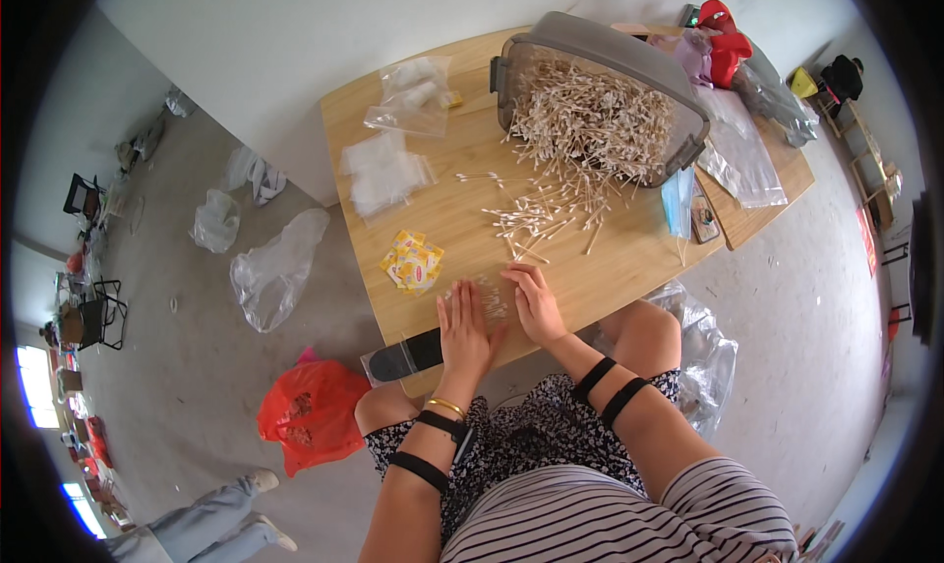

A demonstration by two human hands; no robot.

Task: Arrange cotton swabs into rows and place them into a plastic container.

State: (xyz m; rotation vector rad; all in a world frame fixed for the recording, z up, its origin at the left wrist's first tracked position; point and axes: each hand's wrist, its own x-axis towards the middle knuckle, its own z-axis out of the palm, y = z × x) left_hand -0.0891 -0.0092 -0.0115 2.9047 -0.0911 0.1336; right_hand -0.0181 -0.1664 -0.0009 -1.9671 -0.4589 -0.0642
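Observation:
My left hand (466, 327) lies flat, fingers stretched out, on a small clear plastic bag (491, 303) with pale printing, near the table's front edge. On the bag's right side is my right hand (537, 308), its fingers extended and slightly bent, touching the table by the bag's edge. What lies under the left palm is hidden. Just beyond my hands, loose cotton swabs (531, 221) are scattered over the wooden table (462, 238). They spill from a grey, tipped plastic bin (619, 57) full of swabs. Several yellow printed cards (412, 262) lie left of my hands.
Stacked clear bags (383, 177) lie at the table's left. A black strip (408, 355) sits by my left wrist. A blue face mask (678, 204) and a phone-like object (704, 219) are at the right. A red plastic bag (310, 415) stands on the floor; a person's legs (211, 524) show lower left.

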